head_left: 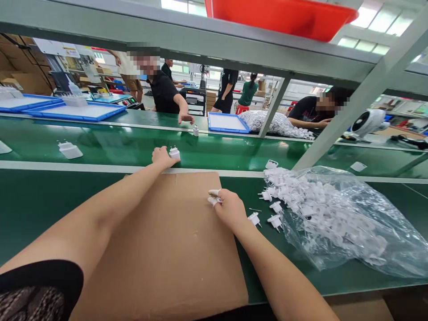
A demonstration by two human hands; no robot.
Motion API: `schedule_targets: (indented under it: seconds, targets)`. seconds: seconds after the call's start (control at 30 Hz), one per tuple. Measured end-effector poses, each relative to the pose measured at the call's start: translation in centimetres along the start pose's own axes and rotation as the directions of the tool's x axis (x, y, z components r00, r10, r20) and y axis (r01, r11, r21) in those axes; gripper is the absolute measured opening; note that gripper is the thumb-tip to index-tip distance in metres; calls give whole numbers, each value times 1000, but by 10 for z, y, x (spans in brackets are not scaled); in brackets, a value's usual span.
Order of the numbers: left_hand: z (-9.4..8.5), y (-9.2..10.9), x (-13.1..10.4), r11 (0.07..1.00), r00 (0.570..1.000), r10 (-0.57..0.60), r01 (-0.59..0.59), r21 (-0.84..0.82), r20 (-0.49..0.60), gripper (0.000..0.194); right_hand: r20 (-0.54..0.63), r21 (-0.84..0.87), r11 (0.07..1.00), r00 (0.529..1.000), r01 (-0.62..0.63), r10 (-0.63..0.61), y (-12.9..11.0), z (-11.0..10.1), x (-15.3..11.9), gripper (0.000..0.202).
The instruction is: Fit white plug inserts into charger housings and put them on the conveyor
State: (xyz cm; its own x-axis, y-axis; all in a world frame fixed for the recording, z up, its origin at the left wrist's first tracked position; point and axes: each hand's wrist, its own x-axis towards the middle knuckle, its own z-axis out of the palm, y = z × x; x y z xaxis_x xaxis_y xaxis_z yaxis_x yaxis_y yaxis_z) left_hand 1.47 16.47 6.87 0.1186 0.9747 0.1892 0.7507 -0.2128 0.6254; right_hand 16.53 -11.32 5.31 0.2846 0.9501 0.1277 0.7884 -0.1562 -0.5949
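Note:
My left hand [162, 157] reaches to the green conveyor belt and is closed on a white plug charger [174, 153], whose two pins point up. Over the right part of a brown cardboard sheet [167, 232], my right hand [229, 206] is bent into a pinch. White covers sit on its thumb and fingertip. Whatever lies between them is too small to make out. Just right of that hand, several loose white plug heads [274, 221] with pins lie on the green table. They spill from a clear plastic bag [334, 218] full of similar white parts.
On the belt [133, 142] stand more white chargers [69, 150]. A co-worker's hand [186, 117] hovers over another charger [195, 130] across from me. Blue-rimmed trays [78, 111] line the far side. A grey frame with a slanted post [361, 89] and a red bin [281, 18] hangs above.

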Motion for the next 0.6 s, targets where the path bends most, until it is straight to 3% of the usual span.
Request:
schedule_targets:
  seconds: [0.07, 0.13, 0.2, 0.23, 0.3, 0.37, 0.4, 0.5, 0.6]
  targets:
    - [-3, 10, -20, 999, 996, -8, 4, -49, -90, 81, -23, 83, 996, 1000, -17, 19, 3, 2, 1, 30]
    - [-2, 20, -50, 992, 995, 43, -53, -110, -89, 73, -40, 237, 971, 998, -34, 45, 5, 5, 4, 29]
    - [3, 29, -87, 965, 988, 143, -128, -227, 51, 59, -46, 422, 904, 994, -70, 99, 4, 7, 7, 29]
    - [6, 32, -107, 933, 960, 220, -155, -324, 172, 54, -46, 494, 865, 991, -88, 127, 2, 7, 8, 30]
    - [10, 35, -145, 785, 811, 391, -46, -618, 436, 57, -42, 574, 810, 984, -117, 171, -2, 7, 8, 29]
    - [12, 32, -172, 684, 679, 470, 124, -719, 564, 62, -27, 603, 784, 979, -145, 202, -7, 8, 8, 24]
    - [13, 29, -180, 676, 657, 476, 152, -721, 585, 62, -22, 632, 758, 974, -163, 228, -7, 10, 9, 22]
    - [21, 22, -180, 723, 674, 470, 77, -687, 570, 69, 41, 737, 627, 942, -253, 332, -2, 19, 18, 26]
    - [31, 20, -171, 772, 668, 416, 99, -628, 617, 73, 105, 807, 516, 930, -288, 353, 8, 30, 24, 32]
